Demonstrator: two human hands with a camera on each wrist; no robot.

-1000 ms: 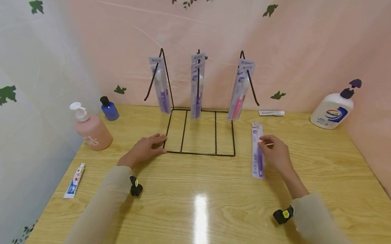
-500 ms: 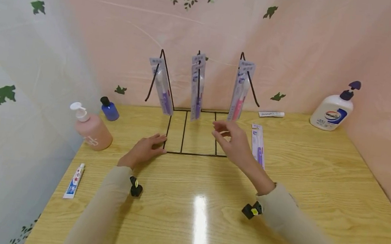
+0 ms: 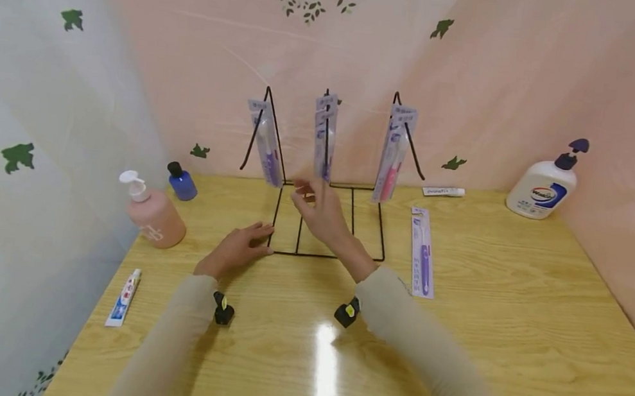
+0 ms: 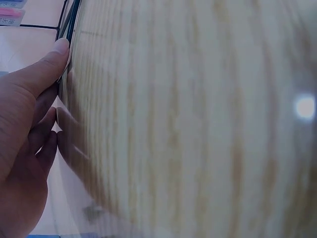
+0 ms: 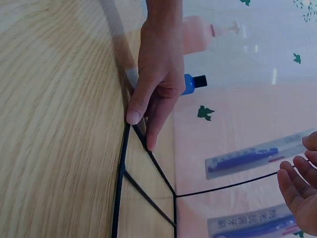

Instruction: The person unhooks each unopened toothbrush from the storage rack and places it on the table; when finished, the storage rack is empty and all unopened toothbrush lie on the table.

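Observation:
A black wire rack (image 3: 288,254) stands at the back middle of the table. Packaged toothbrushes hang from its three hooks: a left pack (image 3: 270,154), middle packs (image 3: 324,137) and right packs (image 3: 394,157) with a pink handle showing. My left hand (image 3: 238,249) rests at the rack's front left corner, thumb on the front bar, fingers along the side bar. Over the rack's base, my right hand (image 3: 324,217) is raised, fingers loosely bent and holding nothing, just below the middle packs. A purple packaged toothbrush (image 3: 423,254) lies flat on the table right of the rack.
At left stand a pink pump bottle (image 3: 155,220) and a small blue bottle (image 3: 183,184), with a toothpaste tube (image 3: 123,299) lying nearer. Back right, a white tube (image 3: 444,191) lies near a white pump bottle (image 3: 541,190). Patterned cloth rises behind the table.
My right hand has left the packaged toothbrush on the table and moved left across the rack to its middle. The left hand has stayed at the rack's corner.

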